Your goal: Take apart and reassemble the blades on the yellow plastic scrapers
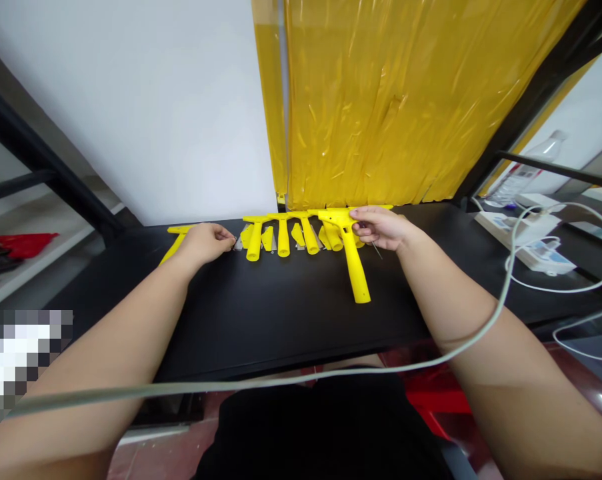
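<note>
My right hand (pixel 378 227) is closed on one end of the crossbar of a yellow T-shaped plastic handle (pixel 355 267), whose grip hangs down over the black table. A thin metal rod (pixel 377 251) sticks out below the same fingers; its kind is not clear. At the left end of a row of similar yellow handles (pixel 283 240), my left hand (pixel 208 241) has its thumb and fingers pinched together. Whatever they hold is too small to make out. Small yellow pieces (pixel 267 238) and flat clear or grey bits lie between the handles. Another yellow handle (pixel 173 243) is partly behind my left hand.
A pale cable (pixel 301 382) crosses in front of my body and over my right forearm. White power strips (pixel 531 250) and a plastic bottle (pixel 525 170) stand on the right. Yellow plastic sheeting (pixel 381 100) and a white panel (pixel 155 100) rise behind the black table (pixel 281 313).
</note>
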`<state>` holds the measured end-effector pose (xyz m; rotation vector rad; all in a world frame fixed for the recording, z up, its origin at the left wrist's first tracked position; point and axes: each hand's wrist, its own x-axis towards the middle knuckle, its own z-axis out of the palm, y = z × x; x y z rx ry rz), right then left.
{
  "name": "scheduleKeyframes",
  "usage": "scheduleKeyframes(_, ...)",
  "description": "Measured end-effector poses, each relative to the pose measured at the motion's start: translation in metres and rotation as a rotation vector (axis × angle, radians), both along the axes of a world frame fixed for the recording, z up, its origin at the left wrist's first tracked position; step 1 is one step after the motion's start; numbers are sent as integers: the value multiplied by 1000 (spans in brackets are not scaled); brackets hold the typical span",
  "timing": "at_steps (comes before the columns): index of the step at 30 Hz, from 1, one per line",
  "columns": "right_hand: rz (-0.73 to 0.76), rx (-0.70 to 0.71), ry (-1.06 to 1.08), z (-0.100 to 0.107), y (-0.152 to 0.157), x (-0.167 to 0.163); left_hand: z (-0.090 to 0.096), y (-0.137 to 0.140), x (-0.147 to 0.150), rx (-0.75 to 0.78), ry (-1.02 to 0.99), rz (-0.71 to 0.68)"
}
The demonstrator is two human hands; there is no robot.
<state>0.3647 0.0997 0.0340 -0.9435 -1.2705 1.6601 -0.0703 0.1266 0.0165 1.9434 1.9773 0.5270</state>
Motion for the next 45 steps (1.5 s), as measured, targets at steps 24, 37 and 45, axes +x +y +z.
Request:
scheduleKeyframes(24, 17, 5, 1, -1, 0, -2, -3, -4, 12, 245, 325, -187)
scheduleKeyframes(37, 18, 5, 10, -1, 0, -2, -4, -3, 12, 116, 365, -181)
scheduleKeyframes(45, 35, 5, 1, -2, 1, -2, -18, 6, 10, 244, 393, -343)
